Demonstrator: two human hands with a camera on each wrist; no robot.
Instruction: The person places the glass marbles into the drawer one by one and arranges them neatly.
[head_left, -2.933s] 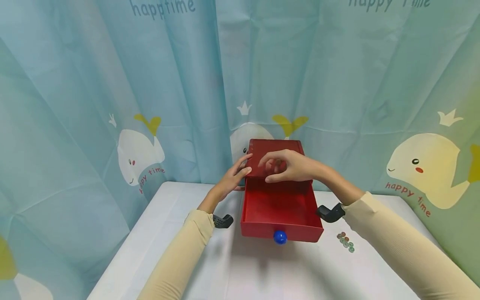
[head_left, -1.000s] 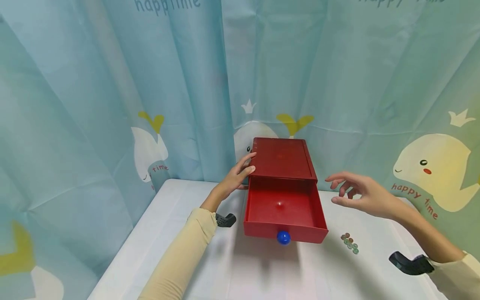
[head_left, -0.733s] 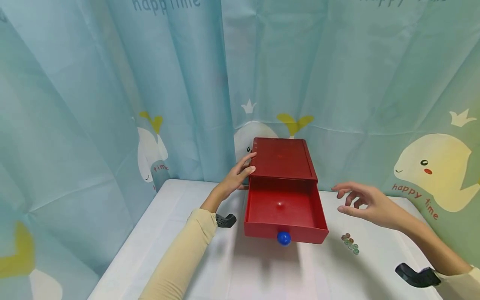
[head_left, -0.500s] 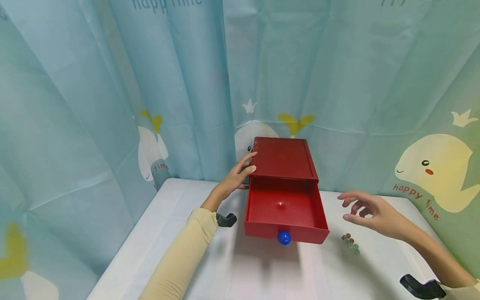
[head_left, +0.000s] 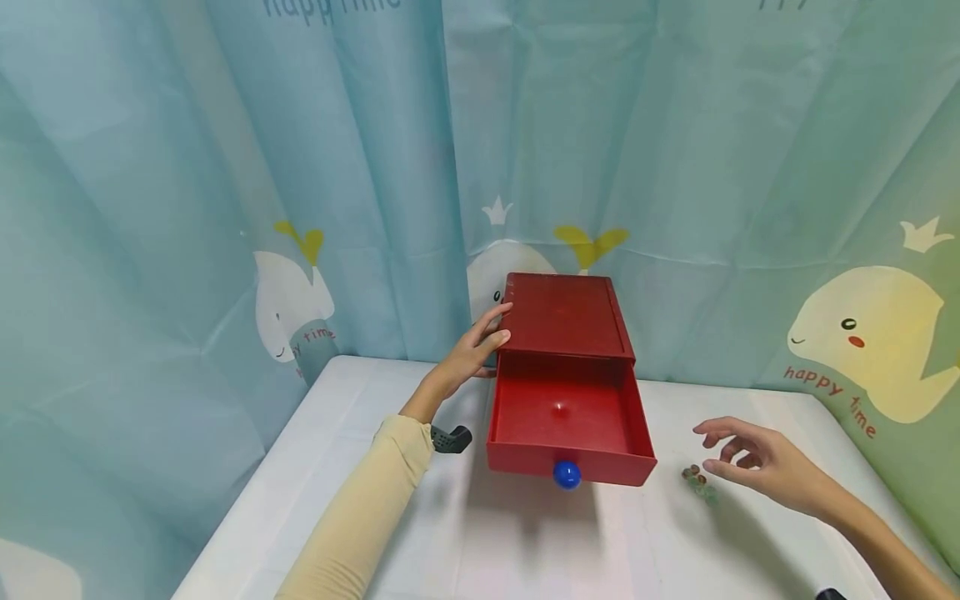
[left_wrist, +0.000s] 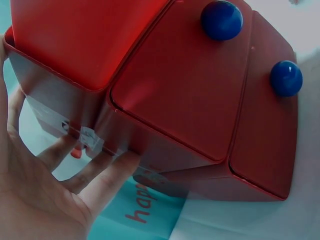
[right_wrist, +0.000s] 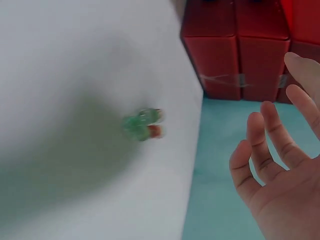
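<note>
A red drawer cabinet (head_left: 568,312) stands on the table with its top drawer (head_left: 558,412) pulled out; nothing lies on the visible part of the drawer's floor. My left hand (head_left: 465,358) rests on the cabinet's left side, its fingers spread against the wall, as the left wrist view shows. To the right of the cabinet is a cluster of small round translucent beads (head_left: 699,483), green and reddish brown. Just above and right of them hovers my right hand (head_left: 772,467), fingers loosely bent, holding nothing. In the right wrist view the beads (right_wrist: 142,124) are blurred and apart from the fingers.
A blue knob (head_left: 567,475) sits on the drawer's front; two lower shut drawers have knobs (left_wrist: 286,78) too. The white table (head_left: 375,500) meets a blue-green curtain (head_left: 360,167) with whale prints behind and at the sides. A dark wrist mount (head_left: 452,439) is on my left wrist.
My right hand has moved from above the cabinet out to the right, then down towards the beads. My left hand has stayed on the cabinet, and the drawer remains pulled out.
</note>
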